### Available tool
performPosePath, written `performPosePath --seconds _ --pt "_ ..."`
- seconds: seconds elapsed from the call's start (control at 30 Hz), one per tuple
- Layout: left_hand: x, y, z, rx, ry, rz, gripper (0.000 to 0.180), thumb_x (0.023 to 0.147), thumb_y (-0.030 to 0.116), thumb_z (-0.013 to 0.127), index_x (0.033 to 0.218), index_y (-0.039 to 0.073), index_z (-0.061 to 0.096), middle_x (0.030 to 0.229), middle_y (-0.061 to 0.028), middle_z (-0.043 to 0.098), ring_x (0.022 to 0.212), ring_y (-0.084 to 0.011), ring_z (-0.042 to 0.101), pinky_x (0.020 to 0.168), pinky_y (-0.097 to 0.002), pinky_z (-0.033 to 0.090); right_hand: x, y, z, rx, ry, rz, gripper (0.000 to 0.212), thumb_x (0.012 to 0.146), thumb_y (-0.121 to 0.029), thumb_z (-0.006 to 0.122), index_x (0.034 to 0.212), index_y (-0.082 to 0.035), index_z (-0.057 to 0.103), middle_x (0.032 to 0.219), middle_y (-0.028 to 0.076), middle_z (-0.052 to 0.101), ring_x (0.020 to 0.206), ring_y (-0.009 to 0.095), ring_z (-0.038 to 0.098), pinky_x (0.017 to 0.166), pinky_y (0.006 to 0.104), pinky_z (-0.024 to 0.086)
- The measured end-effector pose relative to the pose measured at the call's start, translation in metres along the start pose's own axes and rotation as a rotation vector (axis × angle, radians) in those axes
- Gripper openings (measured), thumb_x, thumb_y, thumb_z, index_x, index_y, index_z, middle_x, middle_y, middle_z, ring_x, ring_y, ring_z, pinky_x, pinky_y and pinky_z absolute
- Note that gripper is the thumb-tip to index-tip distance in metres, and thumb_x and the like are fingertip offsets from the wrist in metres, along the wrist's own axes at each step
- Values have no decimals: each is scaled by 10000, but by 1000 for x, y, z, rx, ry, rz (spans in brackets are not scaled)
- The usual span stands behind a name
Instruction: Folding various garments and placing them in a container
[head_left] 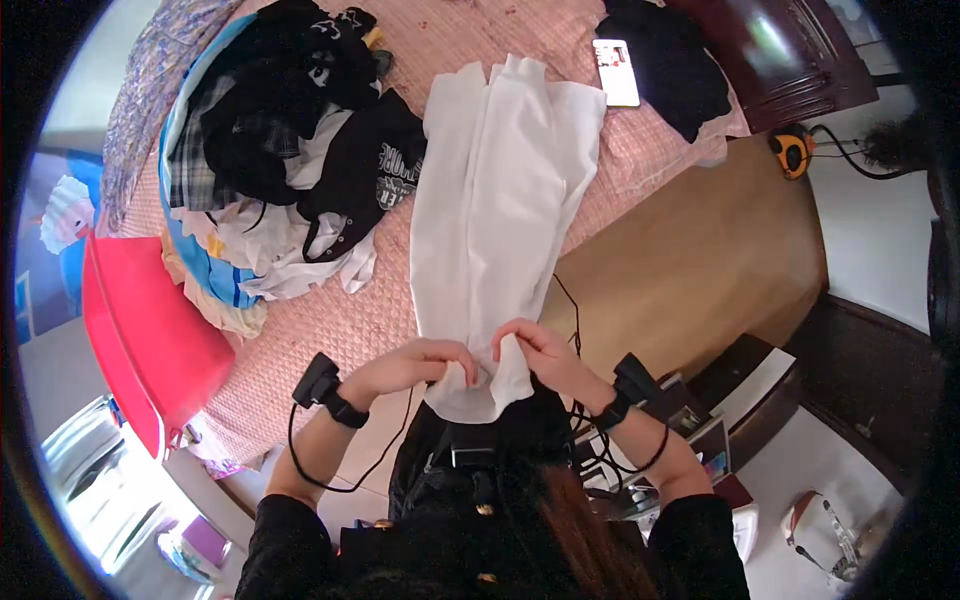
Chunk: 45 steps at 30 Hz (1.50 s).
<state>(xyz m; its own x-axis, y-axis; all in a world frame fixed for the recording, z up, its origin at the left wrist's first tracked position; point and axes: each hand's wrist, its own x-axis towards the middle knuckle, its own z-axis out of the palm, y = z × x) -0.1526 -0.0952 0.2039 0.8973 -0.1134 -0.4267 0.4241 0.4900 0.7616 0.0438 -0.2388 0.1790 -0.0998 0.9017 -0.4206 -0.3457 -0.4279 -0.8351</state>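
A long white garment (490, 200), shaped like a pair of trousers, lies lengthwise on the pink quilted bed (385, 265). Its near end hangs past the bed's edge, close to my body. My left hand (437, 362) pinches this end on the left, with the fingers curled into the cloth. On the right, my right hand (540, 352) grips a bunched, turned-up fold of the same end. The cloth between the hands is rumpled, while the far part lies fairly flat. Some of my fingertips are hidden in the fabric.
A heap of dark and light clothes (290, 150) lies left of the garment. Beyond it to the right are a phone (616, 73) and black cloth (670, 70). A red bin-like container (150, 330) stands left; a brown board-like surface (700, 250) lies right. Cables (330, 488) trail from my wrists.
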Motion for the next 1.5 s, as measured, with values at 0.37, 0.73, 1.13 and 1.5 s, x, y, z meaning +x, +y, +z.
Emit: performPosePath --seconds 0.37,0.73,1.13,1.5 --pt "-72 180 -13 493 485 740 79 813 44 547 842 39 621 1009 -161 611 926 -227 567 786 -315 434 -46 -207 -59 -757 735 -775 141 943 -44 370 991 -32 502 1051 141 589 982 210 558 905 327 425" --pt "-138 360 16 909 882 1148 328 976 220 438 1223 24 526 1067 -94 619 987 -147 594 887 -262 458 -152 -385 -29 -1333 1031 -961 215 940 -157 492 1079 -11 568 953 42 614 803 86 539 759 226 433" --pt "-131 369 40 935 858 955 375 950 319 495 1209 60 575 1027 -22 641 998 -107 580 923 -261 426 -140 -411 -38 -433 707 -963 281 952 -172 432 1158 2 513 1131 80 577 1033 182 557 911 320 428" --pt "-104 409 -7 272 464 1033 350 970 241 393 1180 -11 515 1134 -134 593 1035 -246 575 947 -396 437 1 -499 -87 127 442 -853 331 959 -216 428 1213 -8 472 1229 91 525 1151 214 487 989 346 389"
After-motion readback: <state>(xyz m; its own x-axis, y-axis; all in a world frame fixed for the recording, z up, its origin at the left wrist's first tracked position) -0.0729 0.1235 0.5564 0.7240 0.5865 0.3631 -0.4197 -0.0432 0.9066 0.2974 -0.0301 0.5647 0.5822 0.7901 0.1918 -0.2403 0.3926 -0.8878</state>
